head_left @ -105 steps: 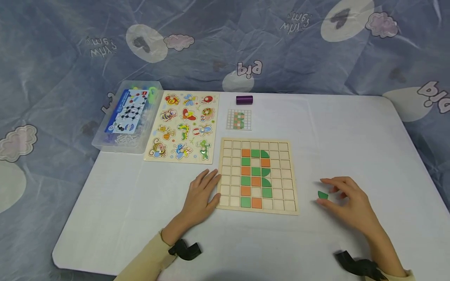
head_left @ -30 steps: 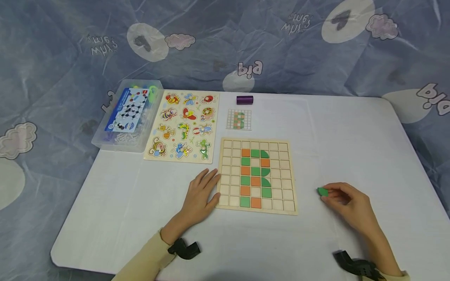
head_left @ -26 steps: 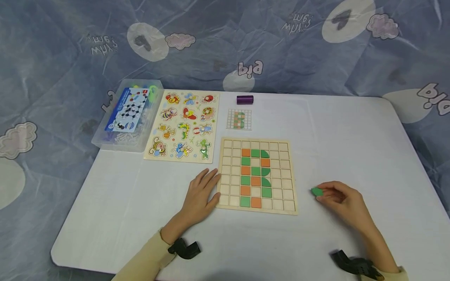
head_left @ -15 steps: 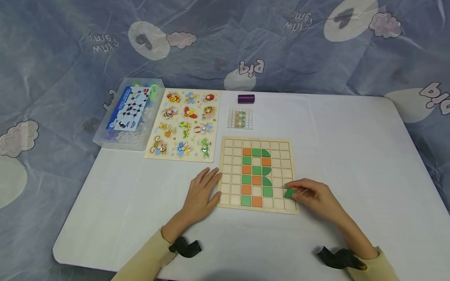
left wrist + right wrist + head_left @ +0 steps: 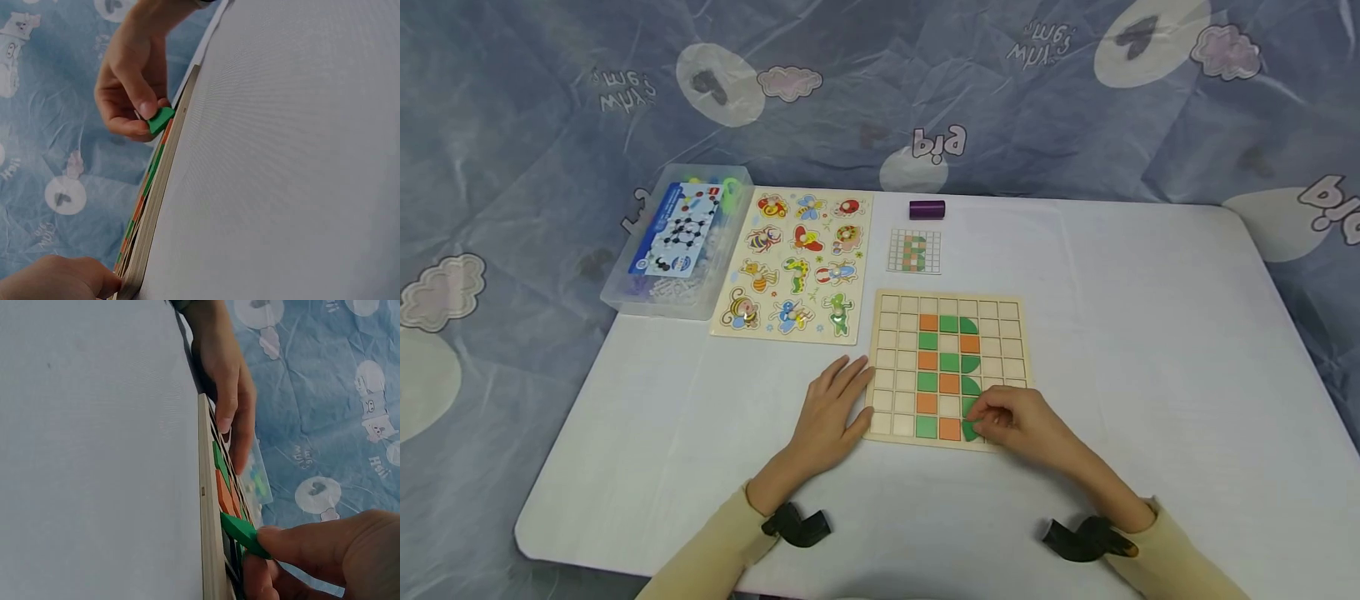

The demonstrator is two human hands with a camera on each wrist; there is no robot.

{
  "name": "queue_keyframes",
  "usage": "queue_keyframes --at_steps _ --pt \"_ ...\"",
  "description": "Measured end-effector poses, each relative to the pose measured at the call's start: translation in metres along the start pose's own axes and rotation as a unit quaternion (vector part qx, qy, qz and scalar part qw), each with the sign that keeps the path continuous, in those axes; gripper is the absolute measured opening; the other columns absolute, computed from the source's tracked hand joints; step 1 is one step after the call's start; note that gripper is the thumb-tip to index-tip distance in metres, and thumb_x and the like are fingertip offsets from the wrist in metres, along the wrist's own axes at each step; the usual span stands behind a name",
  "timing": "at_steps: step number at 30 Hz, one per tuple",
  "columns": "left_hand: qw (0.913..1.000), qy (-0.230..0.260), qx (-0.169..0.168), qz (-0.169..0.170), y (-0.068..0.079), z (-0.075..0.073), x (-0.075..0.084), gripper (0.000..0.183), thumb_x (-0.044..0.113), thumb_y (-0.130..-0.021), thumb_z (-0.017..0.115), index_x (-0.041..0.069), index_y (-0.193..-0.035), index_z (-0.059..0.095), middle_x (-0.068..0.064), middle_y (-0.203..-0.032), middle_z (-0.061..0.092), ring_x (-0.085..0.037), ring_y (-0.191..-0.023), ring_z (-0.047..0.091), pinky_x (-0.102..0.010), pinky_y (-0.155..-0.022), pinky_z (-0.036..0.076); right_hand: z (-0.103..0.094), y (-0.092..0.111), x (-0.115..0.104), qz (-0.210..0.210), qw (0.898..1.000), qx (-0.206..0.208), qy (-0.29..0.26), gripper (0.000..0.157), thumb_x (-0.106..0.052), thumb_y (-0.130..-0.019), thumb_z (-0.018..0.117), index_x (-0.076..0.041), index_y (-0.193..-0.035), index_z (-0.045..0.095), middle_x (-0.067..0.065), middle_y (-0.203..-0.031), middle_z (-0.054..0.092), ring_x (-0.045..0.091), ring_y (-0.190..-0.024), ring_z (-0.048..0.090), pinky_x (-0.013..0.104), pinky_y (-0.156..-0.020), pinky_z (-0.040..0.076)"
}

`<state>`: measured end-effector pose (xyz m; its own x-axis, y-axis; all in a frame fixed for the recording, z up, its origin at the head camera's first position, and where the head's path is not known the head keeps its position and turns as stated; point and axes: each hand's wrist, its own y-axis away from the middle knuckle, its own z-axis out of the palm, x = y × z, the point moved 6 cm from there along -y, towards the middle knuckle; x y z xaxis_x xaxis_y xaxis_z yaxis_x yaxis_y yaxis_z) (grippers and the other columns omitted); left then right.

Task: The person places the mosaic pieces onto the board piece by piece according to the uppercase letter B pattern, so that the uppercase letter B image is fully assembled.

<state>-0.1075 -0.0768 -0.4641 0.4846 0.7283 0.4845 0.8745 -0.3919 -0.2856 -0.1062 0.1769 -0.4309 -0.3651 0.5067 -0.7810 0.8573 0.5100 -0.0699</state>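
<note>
A wooden grid board [image 5: 895, 379] lies on the table with green and orange tiles set in its middle columns. My right hand [image 5: 1018, 423] pinches a green tile with a curved edge [image 5: 240, 532] between thumb and fingers. That tile is tilted over the bottom row, right of an orange square [image 5: 950, 429]; in the left wrist view the green tile [image 5: 160, 120] shows at the board's edge. My left hand [image 5: 827, 414] lies with fingers spread, its fingertips touching the board's left edge. The right fingers partly hide the green square above.
A small pattern card [image 5: 914, 252] lies behind the board, with a purple cylinder [image 5: 927, 210] beyond it. To the left are an insect puzzle board [image 5: 786, 333] and a clear plastic box [image 5: 617, 292] with a blue label. Patterned cloth [image 5: 1000, 100] hangs behind the white table [image 5: 1157, 350].
My right hand has picked the green curved tile off the table on the right and carried it left to the board's bottom row. My left hand has stayed at the board's edge.
</note>
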Motion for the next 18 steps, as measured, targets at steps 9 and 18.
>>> queue_keyframes --at_steps 9,18 --pt "1.0000 0.001 -0.004 -0.003 0.0014 0.0001 0.0003 0.050 0.021 -0.091 0.057 0.007 -0.139 0.053 -0.011 -0.149 0.048 -0.034 -0.141 0.035 -0.055 -0.105 0.035 0.0033 0.0009 -0.0049 0.008 0.999 0.033 0.039 0.017 0.002 -0.077 0.077 -0.013 -0.080 0.071 -0.009 -0.078 0.064 -0.003 -0.067 0.052 0.019 -0.056 0.046" --pt "0.9999 0.006 -0.009 -0.010 0.0025 0.0011 0.0002 0.050 0.021 -0.092 0.057 0.007 -0.140 0.053 -0.011 -0.149 0.047 -0.034 -0.142 0.034 -0.055 -0.106 0.034 0.0051 0.0029 -0.0055 0.001 0.997 0.054 0.053 0.019 0.004 -0.074 0.078 -0.013 -0.078 0.071 -0.009 -0.076 0.062 -0.004 -0.066 0.051 0.018 -0.055 0.046"
